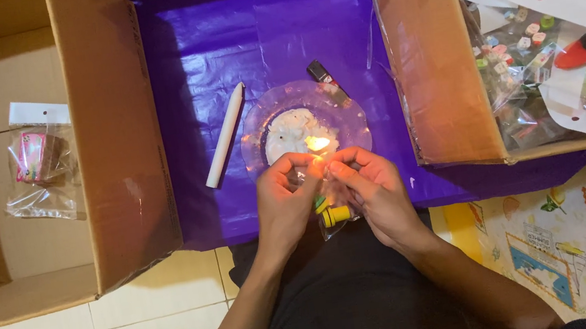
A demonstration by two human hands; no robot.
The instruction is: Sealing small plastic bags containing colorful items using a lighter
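Note:
My left hand [284, 197] and my right hand [372, 187] pinch the top edge of a small clear plastic bag [332, 217] between them. A yellow toy piece shows inside the bag. The bag's edge is held close to a small flame [317, 142]. The flame burns on a pool of white wax in a clear glass dish [256, 127] on a purple sheet [212, 37].
An unlit white candle [225, 136] lies left of the dish and a lighter [325, 78] rests at its far rim. An open cardboard box [115, 137] on the left holds one packed bag [38, 168]. A box [432, 58] on the right is full of bagged toys.

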